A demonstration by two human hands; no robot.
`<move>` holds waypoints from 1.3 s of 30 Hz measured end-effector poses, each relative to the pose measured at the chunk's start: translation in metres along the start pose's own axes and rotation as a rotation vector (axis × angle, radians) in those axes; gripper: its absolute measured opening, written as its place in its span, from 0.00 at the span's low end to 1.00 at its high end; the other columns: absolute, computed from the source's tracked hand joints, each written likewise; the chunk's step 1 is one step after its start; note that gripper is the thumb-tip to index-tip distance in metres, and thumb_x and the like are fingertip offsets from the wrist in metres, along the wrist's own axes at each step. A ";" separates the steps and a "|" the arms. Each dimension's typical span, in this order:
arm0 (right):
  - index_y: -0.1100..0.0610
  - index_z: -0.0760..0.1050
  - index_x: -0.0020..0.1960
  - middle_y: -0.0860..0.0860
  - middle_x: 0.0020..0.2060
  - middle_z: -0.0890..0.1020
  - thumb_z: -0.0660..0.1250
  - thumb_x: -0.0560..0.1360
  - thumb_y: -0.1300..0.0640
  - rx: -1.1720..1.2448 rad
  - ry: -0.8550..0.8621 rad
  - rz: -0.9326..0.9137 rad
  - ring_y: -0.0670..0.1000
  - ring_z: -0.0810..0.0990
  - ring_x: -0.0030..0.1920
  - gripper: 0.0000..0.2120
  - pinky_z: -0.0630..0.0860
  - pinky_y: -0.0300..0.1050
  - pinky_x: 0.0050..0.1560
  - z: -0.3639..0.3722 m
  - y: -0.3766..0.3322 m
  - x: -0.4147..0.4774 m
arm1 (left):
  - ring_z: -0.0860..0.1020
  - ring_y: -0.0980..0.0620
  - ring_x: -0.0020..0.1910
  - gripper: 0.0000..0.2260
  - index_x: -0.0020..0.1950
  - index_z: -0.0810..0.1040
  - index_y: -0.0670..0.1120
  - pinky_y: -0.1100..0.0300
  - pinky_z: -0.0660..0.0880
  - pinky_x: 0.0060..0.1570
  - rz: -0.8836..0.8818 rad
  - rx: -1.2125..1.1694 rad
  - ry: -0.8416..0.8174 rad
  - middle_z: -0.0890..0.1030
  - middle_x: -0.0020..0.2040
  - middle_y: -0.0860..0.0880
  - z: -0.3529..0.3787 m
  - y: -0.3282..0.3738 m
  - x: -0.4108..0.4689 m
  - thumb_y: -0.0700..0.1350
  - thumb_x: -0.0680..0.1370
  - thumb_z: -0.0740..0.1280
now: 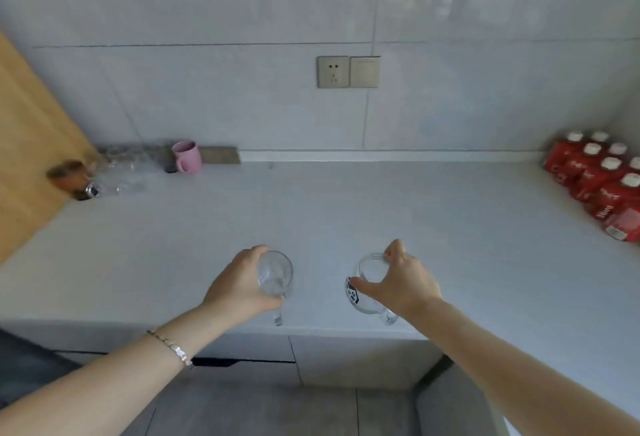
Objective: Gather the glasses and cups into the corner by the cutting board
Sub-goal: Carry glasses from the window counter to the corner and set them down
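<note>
clear glass (275,274), clear labelled mug (367,285)

Both bare forearms are reaching forward, side by side and apart. The left hand (242,283) is curling its fingers around a clear drinking glass (275,274) from that glass's left side. The right hand (403,285) is pinching the rim of a clear glass mug with a dark label (367,283) from above, thumb and forefinger spread.

Clear glass mugs (275,274); matt grey counter (381,214); wood cutting board (31,144).
</note>
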State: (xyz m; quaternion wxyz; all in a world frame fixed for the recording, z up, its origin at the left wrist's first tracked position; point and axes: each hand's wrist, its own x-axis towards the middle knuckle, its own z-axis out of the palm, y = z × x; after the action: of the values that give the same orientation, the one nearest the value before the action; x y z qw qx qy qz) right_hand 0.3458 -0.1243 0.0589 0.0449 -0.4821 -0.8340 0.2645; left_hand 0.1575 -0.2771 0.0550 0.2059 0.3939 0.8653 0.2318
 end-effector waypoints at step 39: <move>0.62 0.63 0.56 0.60 0.52 0.79 0.74 0.66 0.42 0.152 -0.063 0.149 0.61 0.80 0.52 0.33 0.73 0.49 0.41 0.320 -0.490 0.368 | 0.69 0.53 0.66 0.38 0.71 0.61 0.52 0.59 0.70 0.62 -0.230 -0.067 -0.039 0.68 0.67 0.54 -0.270 -0.410 0.277 0.43 0.64 0.74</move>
State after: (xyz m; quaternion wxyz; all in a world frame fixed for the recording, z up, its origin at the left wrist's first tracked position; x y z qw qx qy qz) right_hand -0.3380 -0.1401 -0.0434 0.0354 -0.5296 -0.7743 0.3445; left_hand -0.3957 -0.3653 -0.0059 0.2612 0.2892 0.8923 0.2277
